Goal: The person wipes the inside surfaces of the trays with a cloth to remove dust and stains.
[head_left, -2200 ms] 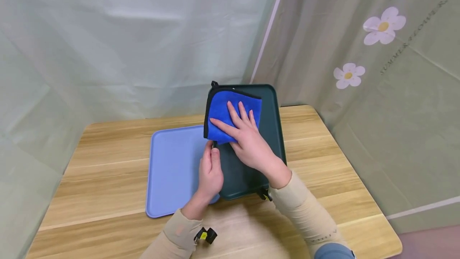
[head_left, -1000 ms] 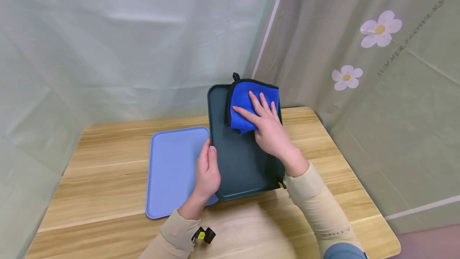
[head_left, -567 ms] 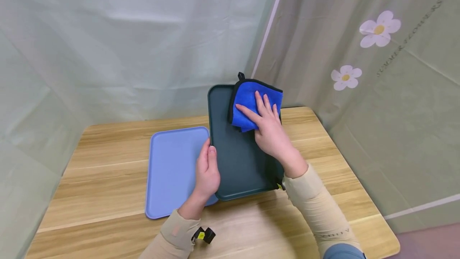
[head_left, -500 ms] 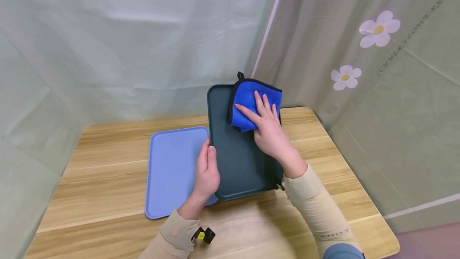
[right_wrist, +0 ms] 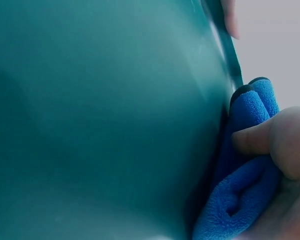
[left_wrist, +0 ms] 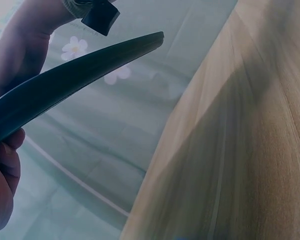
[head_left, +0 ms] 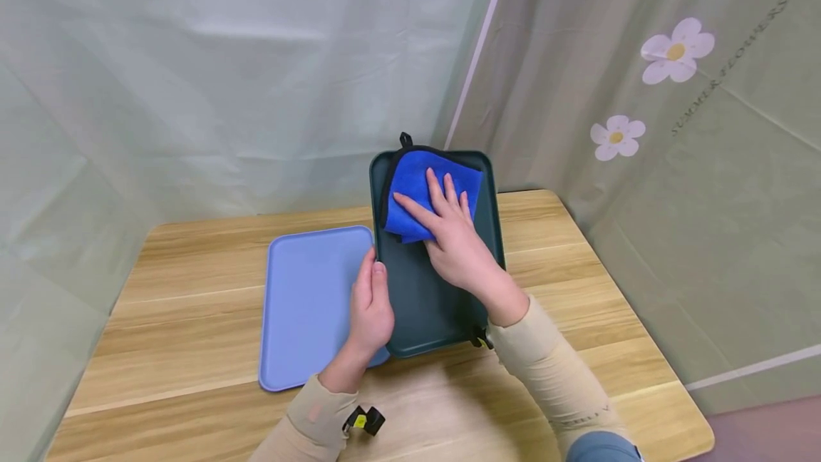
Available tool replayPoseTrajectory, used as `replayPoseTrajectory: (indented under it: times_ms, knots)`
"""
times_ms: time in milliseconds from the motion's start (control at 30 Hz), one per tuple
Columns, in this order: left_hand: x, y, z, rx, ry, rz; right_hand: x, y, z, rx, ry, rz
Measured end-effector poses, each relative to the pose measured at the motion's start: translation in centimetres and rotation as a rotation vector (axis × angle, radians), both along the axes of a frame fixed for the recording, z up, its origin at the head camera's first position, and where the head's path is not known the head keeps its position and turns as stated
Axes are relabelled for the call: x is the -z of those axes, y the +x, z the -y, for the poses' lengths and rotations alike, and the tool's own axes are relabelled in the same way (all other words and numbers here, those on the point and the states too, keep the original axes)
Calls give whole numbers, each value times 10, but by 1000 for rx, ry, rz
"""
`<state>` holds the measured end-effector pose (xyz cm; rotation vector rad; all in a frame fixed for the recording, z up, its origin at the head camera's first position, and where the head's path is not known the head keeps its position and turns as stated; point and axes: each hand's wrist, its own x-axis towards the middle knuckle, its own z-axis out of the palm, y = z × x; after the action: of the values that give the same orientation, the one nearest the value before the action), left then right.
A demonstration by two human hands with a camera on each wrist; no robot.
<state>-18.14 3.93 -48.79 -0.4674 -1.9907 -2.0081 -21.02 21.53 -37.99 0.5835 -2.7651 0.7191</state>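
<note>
My left hand [head_left: 370, 309] grips the left edge of a dark green tray [head_left: 417, 305], thumb over the rim. The tray is tilted up, its lower left corner overlapping a light blue tray [head_left: 314, 305] on the table. In the left wrist view the green tray [left_wrist: 75, 80] appears edge-on above the tabletop. My right hand [head_left: 457, 244] presses a folded blue cloth [head_left: 410, 184] with black trim against the upper part of the green tray, fingers spread and straight. The right wrist view shows the thumb resting on the folded cloth [right_wrist: 245, 185]; the fingertips are hidden there.
A wooden table [head_left: 192, 291] carries the blue tray at its left middle. A pale curtain [head_left: 256, 77] hangs behind it, and a flowered curtain [head_left: 641, 198] along the right. Black wrist devices [head_left: 364, 419] sit on both wrists.
The cloth under my right hand first slid right across the green tray's upper part, then came back left over the last half second. My left hand keeps its grip with little movement.
</note>
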Motion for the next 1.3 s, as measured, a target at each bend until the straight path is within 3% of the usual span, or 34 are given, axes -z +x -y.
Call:
replayPoseTrajectory:
  times_ms: [367, 700, 1100, 1300]
  knots:
    - [4, -5, 1, 41, 36, -66, 4, 1, 10, -57, 28, -21]
    - [5, -9, 2, 31, 62, -101, 10, 6, 22, -95, 172, -73]
    - [3, -11, 3, 38, 79, -102, 6, 4, 17, -97, 250, -79]
    - [1, -11, 4, 50, 67, -68, 2, 3, 12, -84, 267, -60]
